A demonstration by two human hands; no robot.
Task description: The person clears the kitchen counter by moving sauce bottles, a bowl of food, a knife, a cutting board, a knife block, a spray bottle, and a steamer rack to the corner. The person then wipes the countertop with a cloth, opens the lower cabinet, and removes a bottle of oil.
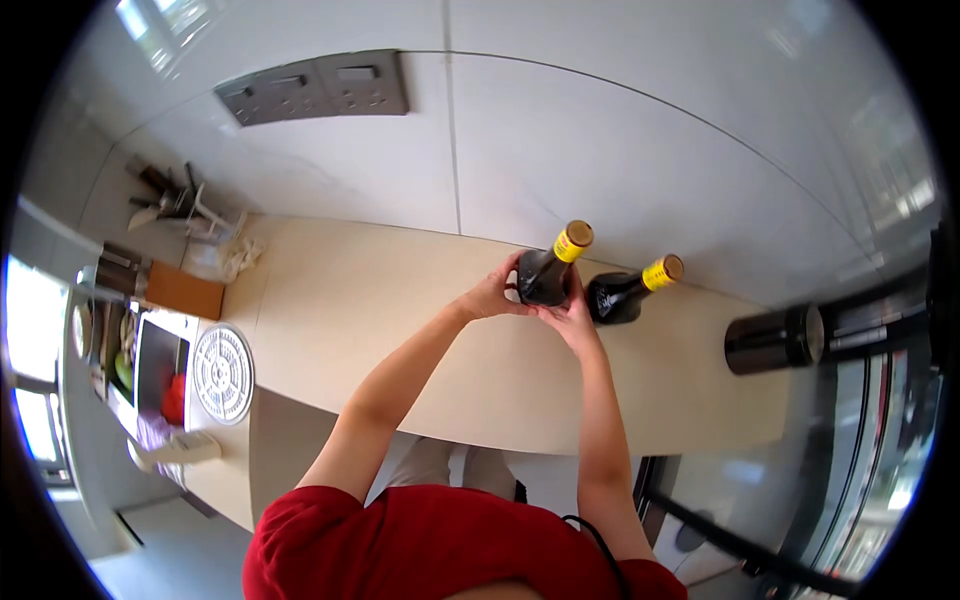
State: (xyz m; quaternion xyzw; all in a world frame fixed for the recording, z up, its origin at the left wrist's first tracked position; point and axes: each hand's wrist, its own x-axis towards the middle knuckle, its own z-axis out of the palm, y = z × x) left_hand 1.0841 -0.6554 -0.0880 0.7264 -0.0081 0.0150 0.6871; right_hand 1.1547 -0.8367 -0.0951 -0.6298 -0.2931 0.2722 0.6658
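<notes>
— What is nearest?
— One red shirt, soft cloth with folds at the shoulder, and two bare arms reaching over a smooth beige counter.

— And the fingers?
— The left hand is curved half open around the left side of a bottle, thumb low and fingers higher, with a small gap inside the curve. The right hand wraps its right side. Both are grasping the glass; some fingertips are hidden behind it.

— What is the bottle like?
— Dark, glossy glass, round in the body and narrow at the neck, with a yellow band and a flat brownish cap. It is over the far part of the counter, between the hands. I cannot tell whether its base touches the surface.

— Just the one?
— Two in all. The second bottle, just to the right, looks alike and nobody holds it.

— Anything else?
— Well to the right, one shiny dark canister, shaped like a cylinder. Well to the left, one round, pale disc with slots, and past it one brown box. Farther left, several knives are bunched together; I cannot count them.

— And farthest?
— A glossy wall of large pale tiles, with one long grey socket panel on the left.
</notes>
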